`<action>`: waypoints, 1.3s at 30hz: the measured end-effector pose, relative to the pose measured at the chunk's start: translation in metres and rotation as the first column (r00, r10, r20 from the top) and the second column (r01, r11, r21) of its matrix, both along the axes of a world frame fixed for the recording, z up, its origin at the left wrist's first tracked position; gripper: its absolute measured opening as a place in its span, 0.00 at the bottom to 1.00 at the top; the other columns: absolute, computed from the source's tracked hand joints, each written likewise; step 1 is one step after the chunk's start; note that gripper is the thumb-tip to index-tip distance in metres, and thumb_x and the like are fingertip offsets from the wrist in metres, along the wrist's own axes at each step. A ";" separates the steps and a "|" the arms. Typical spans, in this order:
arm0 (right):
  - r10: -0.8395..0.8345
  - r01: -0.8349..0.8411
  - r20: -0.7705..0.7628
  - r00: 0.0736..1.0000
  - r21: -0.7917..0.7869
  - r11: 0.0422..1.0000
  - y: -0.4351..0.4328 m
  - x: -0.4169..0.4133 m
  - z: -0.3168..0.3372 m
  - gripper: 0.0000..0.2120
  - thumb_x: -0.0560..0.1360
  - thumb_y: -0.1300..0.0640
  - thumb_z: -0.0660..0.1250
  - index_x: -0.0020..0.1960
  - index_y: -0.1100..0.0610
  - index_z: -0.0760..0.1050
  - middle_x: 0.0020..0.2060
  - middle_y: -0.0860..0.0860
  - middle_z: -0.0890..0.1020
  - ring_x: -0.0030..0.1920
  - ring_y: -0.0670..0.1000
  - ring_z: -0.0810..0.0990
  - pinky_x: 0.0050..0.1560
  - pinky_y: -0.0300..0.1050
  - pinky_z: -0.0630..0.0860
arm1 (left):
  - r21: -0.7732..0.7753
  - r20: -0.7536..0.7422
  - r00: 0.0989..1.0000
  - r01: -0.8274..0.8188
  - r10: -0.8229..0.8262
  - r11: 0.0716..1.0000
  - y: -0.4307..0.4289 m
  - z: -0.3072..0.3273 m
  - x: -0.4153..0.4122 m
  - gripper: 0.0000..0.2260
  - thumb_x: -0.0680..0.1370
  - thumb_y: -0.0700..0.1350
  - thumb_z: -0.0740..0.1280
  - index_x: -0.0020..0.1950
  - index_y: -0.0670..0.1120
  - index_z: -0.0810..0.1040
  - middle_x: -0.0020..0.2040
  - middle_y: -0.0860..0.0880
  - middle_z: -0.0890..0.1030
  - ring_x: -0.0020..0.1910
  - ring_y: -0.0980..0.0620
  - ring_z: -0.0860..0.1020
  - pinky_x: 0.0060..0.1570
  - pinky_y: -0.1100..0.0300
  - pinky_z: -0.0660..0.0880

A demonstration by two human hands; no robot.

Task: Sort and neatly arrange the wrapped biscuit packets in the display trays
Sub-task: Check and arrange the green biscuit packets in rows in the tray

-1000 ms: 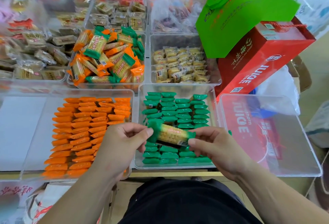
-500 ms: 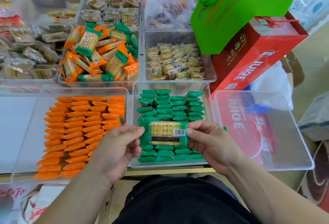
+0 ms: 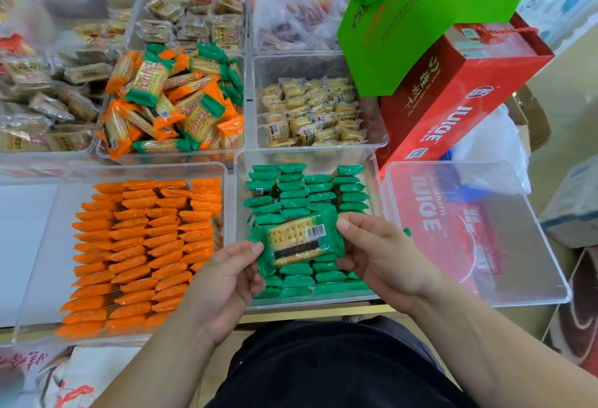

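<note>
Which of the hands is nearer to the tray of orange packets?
Left. The left hand is at the near right corner of the tray of orange packets. The right hand is further right, over the tray of green packets. Both pinch one green packet.

From my end I count two hands, left point(image 3: 226, 281) and right point(image 3: 385, 258), pinching one green packet point(image 3: 301, 239) between them. The near row has three clear trays: the orange tray point(image 3: 42, 245) on the left, the green tray point(image 3: 307, 156) in the middle and a bare tray point(image 3: 517, 245) on the right. The middle row has three more, and behind it I make out at least two. The orange packets point(image 3: 145, 245) stand in four columns, as do the green packets point(image 3: 294, 194). Both are too many for me to count singly. On the far right I see one red box point(image 3: 453, 100) and one green bag point(image 3: 420, 19).
</note>
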State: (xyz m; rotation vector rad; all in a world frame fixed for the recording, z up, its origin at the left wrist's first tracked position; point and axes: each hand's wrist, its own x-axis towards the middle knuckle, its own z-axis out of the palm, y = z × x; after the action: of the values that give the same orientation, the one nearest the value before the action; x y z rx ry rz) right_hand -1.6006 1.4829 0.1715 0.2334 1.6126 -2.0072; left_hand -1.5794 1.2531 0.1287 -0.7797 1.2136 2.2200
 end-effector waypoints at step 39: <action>0.228 0.313 -0.502 0.834 0.772 0.553 0.015 -0.055 -0.083 0.20 0.72 0.56 0.78 0.63 0.55 0.81 0.52 0.47 0.84 0.48 0.45 0.82 0.50 0.48 0.82 | -0.977 0.162 0.519 -0.036 -0.839 -0.210 0.040 -0.089 -0.119 0.12 0.76 0.54 0.72 0.56 0.50 0.82 0.48 0.52 0.74 0.50 0.49 0.73 0.50 0.52 0.73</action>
State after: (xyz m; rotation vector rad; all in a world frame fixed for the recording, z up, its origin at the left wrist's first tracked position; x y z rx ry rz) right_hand -1.6554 1.4977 0.0887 0.0104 2.9239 -1.1667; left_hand -1.6989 1.2928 0.0400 0.3079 2.9036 0.4038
